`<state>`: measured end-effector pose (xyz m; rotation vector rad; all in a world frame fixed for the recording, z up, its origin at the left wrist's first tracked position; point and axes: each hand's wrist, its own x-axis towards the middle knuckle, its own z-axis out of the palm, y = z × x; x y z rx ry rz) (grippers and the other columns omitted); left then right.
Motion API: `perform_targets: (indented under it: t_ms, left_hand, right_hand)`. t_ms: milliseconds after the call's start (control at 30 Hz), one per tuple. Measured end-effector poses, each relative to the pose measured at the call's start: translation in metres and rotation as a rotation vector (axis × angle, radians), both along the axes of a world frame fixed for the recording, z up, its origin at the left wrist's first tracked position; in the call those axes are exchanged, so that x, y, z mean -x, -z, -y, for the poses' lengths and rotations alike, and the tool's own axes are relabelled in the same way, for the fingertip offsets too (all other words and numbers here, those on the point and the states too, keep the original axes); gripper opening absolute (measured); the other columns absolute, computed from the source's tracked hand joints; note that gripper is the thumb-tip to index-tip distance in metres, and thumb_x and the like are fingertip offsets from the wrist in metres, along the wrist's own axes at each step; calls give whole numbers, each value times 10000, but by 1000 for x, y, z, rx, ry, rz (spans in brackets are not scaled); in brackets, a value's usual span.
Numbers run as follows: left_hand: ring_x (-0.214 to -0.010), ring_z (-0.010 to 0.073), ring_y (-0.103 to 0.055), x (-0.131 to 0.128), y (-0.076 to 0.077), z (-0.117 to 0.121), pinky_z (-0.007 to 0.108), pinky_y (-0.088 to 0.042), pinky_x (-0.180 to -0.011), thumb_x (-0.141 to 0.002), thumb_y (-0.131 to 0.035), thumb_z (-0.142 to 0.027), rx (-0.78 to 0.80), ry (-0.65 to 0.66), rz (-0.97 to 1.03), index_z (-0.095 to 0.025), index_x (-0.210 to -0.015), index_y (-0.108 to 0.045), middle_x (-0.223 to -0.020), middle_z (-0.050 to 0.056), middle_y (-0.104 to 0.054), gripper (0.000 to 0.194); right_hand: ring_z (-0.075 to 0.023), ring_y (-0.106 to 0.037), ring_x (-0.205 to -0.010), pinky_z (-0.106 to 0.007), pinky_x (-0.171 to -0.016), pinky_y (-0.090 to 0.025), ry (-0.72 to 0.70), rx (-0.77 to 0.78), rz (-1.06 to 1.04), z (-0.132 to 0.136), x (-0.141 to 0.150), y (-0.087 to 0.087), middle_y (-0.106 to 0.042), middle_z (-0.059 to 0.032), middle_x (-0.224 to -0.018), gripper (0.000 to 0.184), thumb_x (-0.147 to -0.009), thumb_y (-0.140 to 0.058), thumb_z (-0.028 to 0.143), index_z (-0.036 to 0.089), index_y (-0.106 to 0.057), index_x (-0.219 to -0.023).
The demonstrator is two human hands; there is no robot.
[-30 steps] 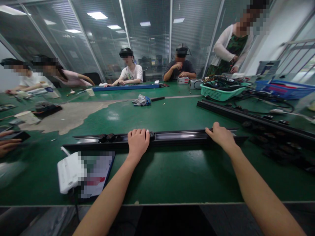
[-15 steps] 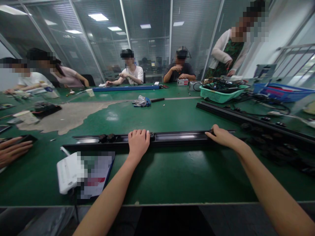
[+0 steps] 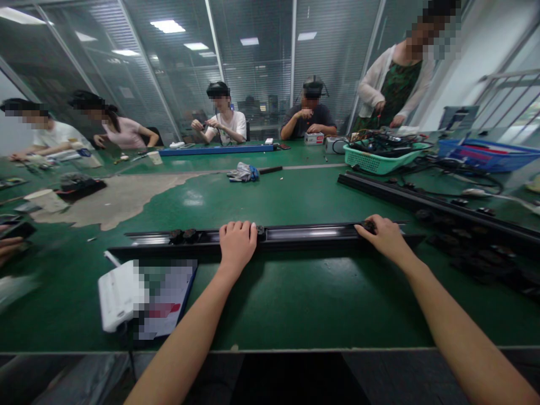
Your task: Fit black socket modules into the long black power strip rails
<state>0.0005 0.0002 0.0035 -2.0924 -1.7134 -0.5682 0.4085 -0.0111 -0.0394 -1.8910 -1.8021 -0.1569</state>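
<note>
The long black rail (image 3: pixel 312 236) lies crosswise on the green table (image 3: pixel 295 304), at twelve o'clock. The left hand (image 3: pixel 238 242) grips its middle, fingers curled over the far edge; the right hand (image 3: pixel 382 236), towards one o'clock, pinches a small dark knob (image 3: pixel 370 226) at the rail.

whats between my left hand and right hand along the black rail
The head view shows black rail with a shiny strip, plus a small dark fitting close beside the left hand.
</note>
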Motion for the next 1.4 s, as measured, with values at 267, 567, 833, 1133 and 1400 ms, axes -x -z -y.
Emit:
perform_targets:
  t_ms: [267,567,833,1133,1400]
  left_hand:
    - [-987,286,-559,-1,0,0,427,-333,-888,-1004,-292,-364,9,-1,19,-194,-918,-661,-984,115,-697,415]
    - [-1004,285,-553,-1,0,1,434,-331,-912,-997,-295,-380,32,10,58,-199,-928,-664,-991,125,-689,418]
    - [-987,276,-556,0,0,1,423,-340,-898,-1005,-287,-373,10,-6,3,-206,-921,-662,-993,109,-698,419]
    - [-1000,277,-558,0,-1,1,419,-334,-902,-1004,-291,-382,23,-3,18,-211,-935,-664,-996,117,-700,417]
    - [-997,279,-562,0,0,0,422,-334,-901,-1005,-290,-376,18,3,17,-203,-931,-661,-997,118,-701,416]
  right_hand:
    - [-264,-597,-806,-389,-762,-441,14,-21,5,1,-4,0,-666,-118,-875,435,-858,-474,598,190,-597,-950]
    - [-263,-601,-816,-399,-778,-447,27,-37,-8,3,-7,0,-672,-114,-876,419,-856,-484,585,194,-608,-941]
    - [-277,-593,-846,-420,-802,-444,84,-29,-8,4,-8,-1,-676,-127,-904,421,-846,-472,568,185,-615,-943]
    - [-276,-595,-837,-419,-796,-435,137,2,-16,4,-12,-2,-675,-135,-923,414,-829,-479,556,178,-606,-940]
    - [-285,-603,-848,-415,-787,-430,166,-1,-3,3,-14,0,-676,-129,-908,413,-820,-484,560,180,-590,-941]
